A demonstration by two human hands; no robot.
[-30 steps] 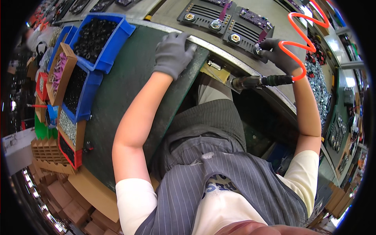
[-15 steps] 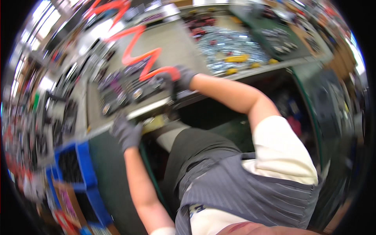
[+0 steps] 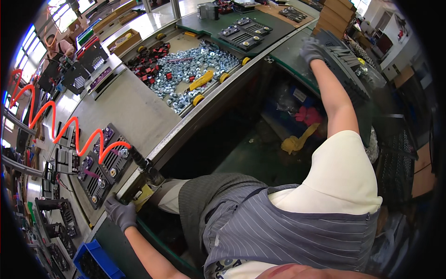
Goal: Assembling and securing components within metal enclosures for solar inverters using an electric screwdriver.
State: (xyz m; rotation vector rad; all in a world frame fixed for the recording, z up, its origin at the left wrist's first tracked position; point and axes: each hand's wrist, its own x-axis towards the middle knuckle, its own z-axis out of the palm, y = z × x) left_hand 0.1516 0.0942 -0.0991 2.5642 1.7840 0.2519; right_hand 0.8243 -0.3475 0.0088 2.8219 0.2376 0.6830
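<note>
My left hand (image 3: 121, 213), in a grey glove, rests at the bench's front edge with its thumb apart from the fingers, holding nothing that I can see. Just beyond it lie dark slotted panels (image 3: 101, 179) with purple parts and round metal posts. A black power screwdriver (image 3: 145, 166) on an orange coiled hose (image 3: 74, 122) is propped at the bench edge, apart from both hands. Far to the right, my gloved right hand (image 3: 310, 50) reaches out with spread fingers over the green side table, beside a stack of dark grey metal panels (image 3: 341, 60).
A tray of loose silvery screws (image 3: 186, 65) and red-black parts is set in the bench, with a yellow cutter (image 3: 201, 81) on top. More assembled panels (image 3: 245, 33) lie behind it. A blue bin (image 3: 98, 260) stands at lower left; cardboard boxes (image 3: 335, 17) are stacked far right.
My right hand has left the screwdriver and moved far right to the panel stack. My left hand stays at the bench edge. The view has turned to the right.
</note>
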